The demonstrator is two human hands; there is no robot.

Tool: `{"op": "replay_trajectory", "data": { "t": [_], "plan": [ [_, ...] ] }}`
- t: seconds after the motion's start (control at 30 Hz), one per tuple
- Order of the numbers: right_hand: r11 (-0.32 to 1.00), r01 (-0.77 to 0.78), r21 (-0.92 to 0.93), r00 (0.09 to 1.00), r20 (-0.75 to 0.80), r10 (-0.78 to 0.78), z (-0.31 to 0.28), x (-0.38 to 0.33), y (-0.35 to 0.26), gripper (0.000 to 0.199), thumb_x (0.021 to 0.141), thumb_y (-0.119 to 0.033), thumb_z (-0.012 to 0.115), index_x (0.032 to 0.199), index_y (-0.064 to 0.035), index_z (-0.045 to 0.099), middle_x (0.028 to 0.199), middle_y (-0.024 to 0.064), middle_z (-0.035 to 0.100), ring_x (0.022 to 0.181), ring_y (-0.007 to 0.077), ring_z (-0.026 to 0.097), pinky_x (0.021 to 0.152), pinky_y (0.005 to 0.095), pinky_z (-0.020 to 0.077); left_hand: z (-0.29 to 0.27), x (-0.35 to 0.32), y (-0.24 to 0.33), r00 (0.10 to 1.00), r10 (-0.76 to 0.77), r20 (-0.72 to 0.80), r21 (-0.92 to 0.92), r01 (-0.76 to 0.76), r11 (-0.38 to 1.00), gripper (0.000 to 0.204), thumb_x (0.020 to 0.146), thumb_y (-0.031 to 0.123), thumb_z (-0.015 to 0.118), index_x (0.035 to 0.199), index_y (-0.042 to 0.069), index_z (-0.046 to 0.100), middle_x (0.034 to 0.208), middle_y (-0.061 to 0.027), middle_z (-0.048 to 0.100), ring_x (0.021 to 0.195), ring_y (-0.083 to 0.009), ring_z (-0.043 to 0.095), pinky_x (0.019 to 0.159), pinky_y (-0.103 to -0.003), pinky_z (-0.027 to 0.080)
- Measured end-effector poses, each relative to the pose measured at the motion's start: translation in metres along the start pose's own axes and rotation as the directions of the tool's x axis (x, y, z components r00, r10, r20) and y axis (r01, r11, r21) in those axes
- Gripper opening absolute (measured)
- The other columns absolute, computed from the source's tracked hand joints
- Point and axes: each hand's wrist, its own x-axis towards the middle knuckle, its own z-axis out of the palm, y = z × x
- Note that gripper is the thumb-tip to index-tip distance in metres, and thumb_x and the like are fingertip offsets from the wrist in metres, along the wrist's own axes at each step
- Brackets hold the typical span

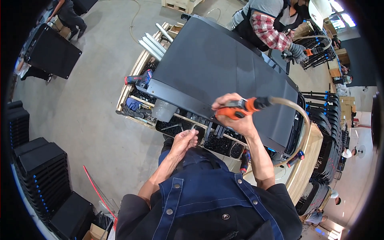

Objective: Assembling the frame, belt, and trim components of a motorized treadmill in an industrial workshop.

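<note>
My right hand point(242, 123) is wrapped round an orange and black air screwdriver point(251, 105), whose tan hose point(302, 110) loops off to the right. The tool is over the near edge of a large dark grey panel assembly point(208, 60). My left hand point(185, 142) is closed, thumb and fingertips pressed together, over the parts bins; what they hold, if anything, is too small to name. Small black fasteners fill a bin point(218, 145) below the panel's near edge. A translucent plastic container point(163, 111) is by the panel's near left corner.
A red and black cordless tool point(133, 80) lies on the wooden frame at the left, near silver tubes point(152, 47). Across the panel a gloved co-worker point(272, 30) holds another orange tool. Stacked black frames point(326, 160) stand at right, stacked black panels point(42, 160) at left.
</note>
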Motion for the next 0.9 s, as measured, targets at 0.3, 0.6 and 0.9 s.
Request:
{"op": "replay_trajectory", "data": {
  "t": [0.3, 0.6, 0.9],
  "plan": [
    [0.999, -0.041, -0.034, 0.996, 0.076, 0.044, 0.004, 0.008, 0.011, 0.037, 0.069, 0.010, 0.077, 0.101, -0.0053, 0.066, 0.100, 0.0048, 0.070, 0.094, 0.0152, 0.069, 0.079, 0.0305, 0.0574, 0.019, -0.007, -0.003, 1.000, 0.026, -0.007, -0.090, -0.026, 0.996, 0.031, 0.098, 0.028, 0.071, 0.114, 0.002, 0.070, 0.089, -0.0006, 0.069, 0.076, -0.0086, 0.065, 0.072, -0.023, 0.056],
    [0.996, -0.052, -0.075, 0.997, 0.047, 0.056, 0.010, 0.001, 0.009, 0.036, 0.074, 0.007, 0.076, 0.107, -0.0035, 0.065, 0.115, 0.0102, 0.072, 0.101, 0.0160, 0.068, 0.083, 0.0313, 0.0560, 0.015, -0.009, -0.013, 0.994, 0.111, 0.014, -0.172, -0.107, 0.979, 0.031, 0.098, 0.024, 0.070, 0.119, 0.000, 0.067, 0.096, -0.0057, 0.073, 0.081, -0.0132, 0.070, 0.075, -0.027, 0.060],
    [0.914, 0.031, 0.405, 0.976, -0.209, 0.060, 0.012, -0.032, -0.028, 0.051, 0.079, -0.008, 0.074, 0.125, -0.0074, 0.052, 0.117, 0.0146, 0.064, 0.105, 0.0294, 0.068, 0.102, 0.0534, 0.0512, 0.035, -0.021, 0.004, 0.984, 0.165, 0.070, -0.476, -0.112, 0.872, 0.029, 0.099, 0.030, 0.065, 0.113, 0.004, 0.065, 0.100, -0.0077, 0.072, 0.089, -0.0195, 0.071, 0.081, -0.033, 0.062]
  ]
}}
